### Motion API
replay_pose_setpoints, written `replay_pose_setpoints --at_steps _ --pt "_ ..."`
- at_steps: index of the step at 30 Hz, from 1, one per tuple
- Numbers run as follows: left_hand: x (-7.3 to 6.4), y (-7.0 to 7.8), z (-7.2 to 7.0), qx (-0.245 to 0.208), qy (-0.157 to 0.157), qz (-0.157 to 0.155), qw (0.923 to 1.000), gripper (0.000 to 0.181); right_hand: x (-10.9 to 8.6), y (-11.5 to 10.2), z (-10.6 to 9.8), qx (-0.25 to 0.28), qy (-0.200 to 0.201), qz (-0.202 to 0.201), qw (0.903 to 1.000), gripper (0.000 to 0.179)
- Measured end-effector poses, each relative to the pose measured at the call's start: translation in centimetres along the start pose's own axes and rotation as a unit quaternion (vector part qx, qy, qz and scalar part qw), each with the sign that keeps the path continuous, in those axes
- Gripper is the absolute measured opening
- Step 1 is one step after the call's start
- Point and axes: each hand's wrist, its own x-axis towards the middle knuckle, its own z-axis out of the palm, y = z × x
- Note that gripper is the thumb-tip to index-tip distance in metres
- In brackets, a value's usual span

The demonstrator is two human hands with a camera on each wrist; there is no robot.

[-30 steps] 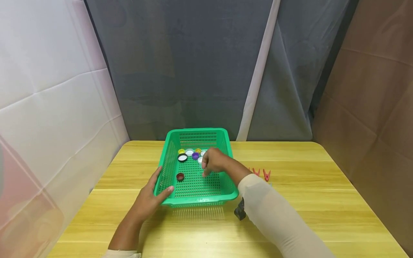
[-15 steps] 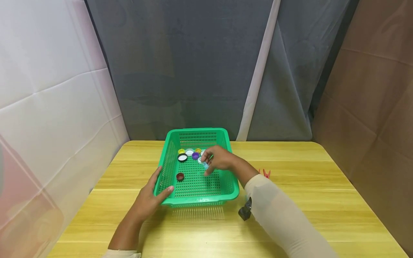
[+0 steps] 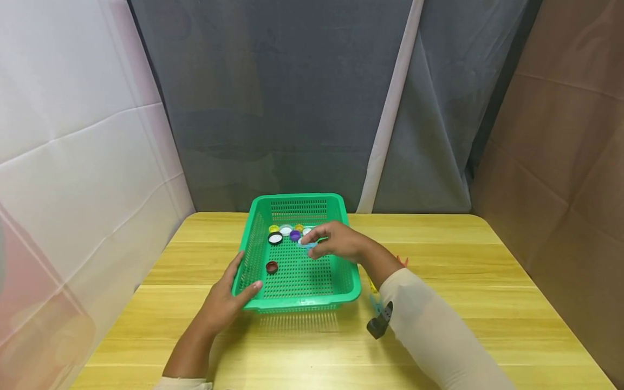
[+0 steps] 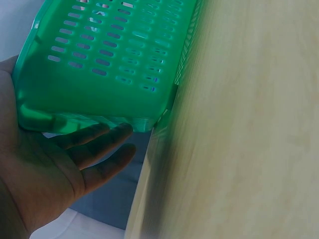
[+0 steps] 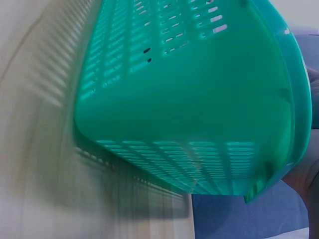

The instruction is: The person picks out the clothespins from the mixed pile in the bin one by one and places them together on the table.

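Note:
The green plastic basket [image 3: 297, 301] is on the table, with slotted walls. My left hand [image 3: 221, 303] holds its near-left corner, thumb over the rim and fingers along the outside; the left wrist view shows those fingers [image 4: 99, 149] nearly straight against the wall. Over the basket's inside, my right hand [image 3: 338, 242] pinches a small light-blue clothespin [image 3: 308, 245] between thumb and fingers. Beneath it are several bottle caps: a purple cap [image 3: 294, 235], a black-rimmed white cap [image 3: 275, 238] and a yellow cap [image 3: 274, 229] among them. A dark-red cap [image 3: 271, 267] lies apart, nearer the front.
Right of the basket, partly hidden by my right forearm, are a red clothespin [image 3: 402, 261], a yellow piece [image 3: 372, 285] and a teal piece [image 3: 376, 304]. The wooden table [image 3: 487, 303] meets a grey curtain [image 3: 273, 108] behind, with cloth at both sides.
My right hand has turned and spread its fingers slightly, drawing a little to the right, so the light-blue clothespin now shows. My left hand and the basket have stayed nearly still.

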Motion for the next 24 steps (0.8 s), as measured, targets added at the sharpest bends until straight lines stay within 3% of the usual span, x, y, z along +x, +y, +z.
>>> replay_pose_setpoints --at_steps 9,24 --pt "0.0 0.2 0.0 0.003 -0.002 0.001 1.0000 0.095 -0.8 0.3 0.3 0.014 0.029 -0.027 0.9991 0.037" --pt "0.1 -0.3 -0.1 -0.004 -0.002 0.007 1.0000 0.095 -2.7 0.5 -0.1 0.043 0.017 -0.096 0.9943 0.024"
